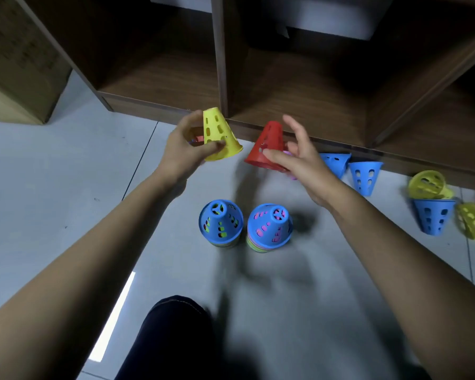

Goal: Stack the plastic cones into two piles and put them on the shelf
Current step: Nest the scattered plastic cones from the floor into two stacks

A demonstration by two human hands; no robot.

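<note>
Just in front of the shelf, the left hand is pinching a yellow cone and the right hand is gripping a red cone. Both cones are being held wide end down, likely for nesting. The two piles are standing farther out from the shelf.

Blue-topped left pile and right pile upright, adjacent; yellow cone, red cone held

You face a dark brown wooden shelf unit with open compartments on a glossy grey tiled floor. A cardboard box stands just beside its left end. A bright light reflection streaks the tiles near you.
</note>
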